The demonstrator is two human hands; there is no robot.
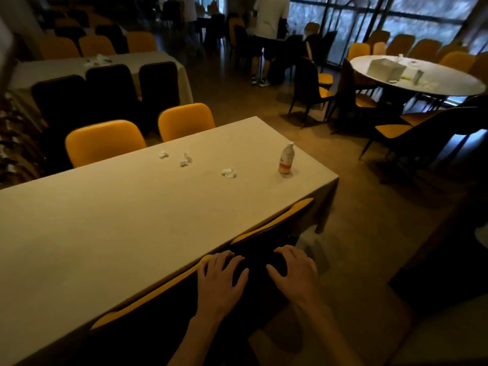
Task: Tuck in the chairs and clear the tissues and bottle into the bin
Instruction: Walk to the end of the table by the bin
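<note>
Tabletop: a long rectangular tabletop (111, 223) under a pale beige cloth, its long axis running from the near left away to the far right corner.
Bottle: a small plastic bottle with a white cap and a pale creamy drink inside (286, 159) stands upright near the far right corner of the tabletop, cap pointing straight up.
Tissues: three crumpled white tissues lie loose on the cloth to the left of the bottle, one nearest it (229, 173), a second twisted up in the middle (185, 160), a third farthest left (163, 155); all apart from one another and from the bottle.
Near chair: a chair with a dark back and yellow edging (260, 256) sits against the near long side of the tabletop, its back running along that edge.
Second near chair: another of the same kind (148, 297) sits beside it to the left, also close against the edge.
Far chairs: two yellow padded chairs (105, 141) and (186, 120) stand at the far long side, backs facing the tabletop.
Left hand: the left hand (220, 278) lies palm down on the dark chair back, fingers spread, thumb side near the yellow edging.
Right hand: the right hand (294, 273) lies flat on the same chair back just beside the left, fingers spread; neither is wrapped round anything.
</note>
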